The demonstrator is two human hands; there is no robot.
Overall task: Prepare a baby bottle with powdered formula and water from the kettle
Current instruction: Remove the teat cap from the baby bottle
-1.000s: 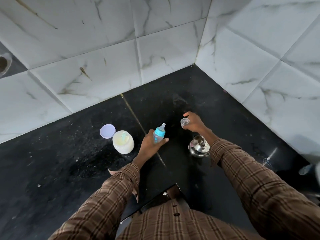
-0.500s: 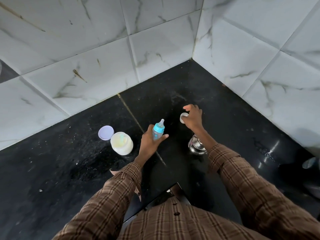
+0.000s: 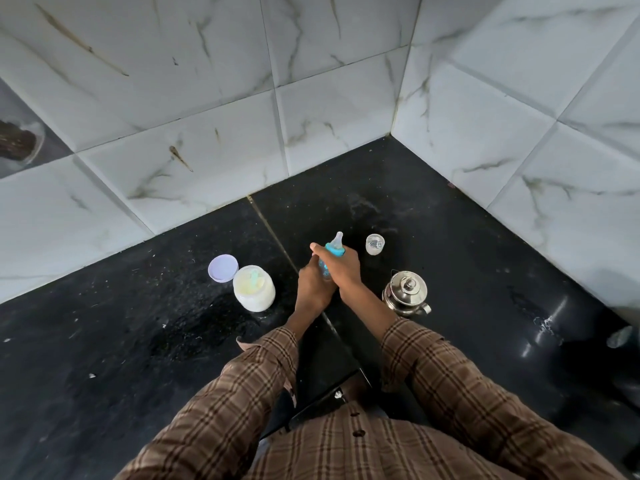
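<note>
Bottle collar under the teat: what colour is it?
Bright turquoise blue, on the collar just below the clear teat. The head view shows it.

We see a person from above in a long-sleeved brown plaid shirt (image 3: 346, 452), darker brown & tan lines crossing in a check. Dark round buttons (image 3: 357, 433) run down the front placket. Both sleeves reach approx. to the wrists; the left cuff (image 3: 277, 341) hangs unbuttoned w/ a flap sticking out, the right cuff (image 3: 408, 336) sits snug. Left hand (image 3: 313, 292) & right hand (image 3: 343, 268) are bare: no rings, no watch visible.
</note>
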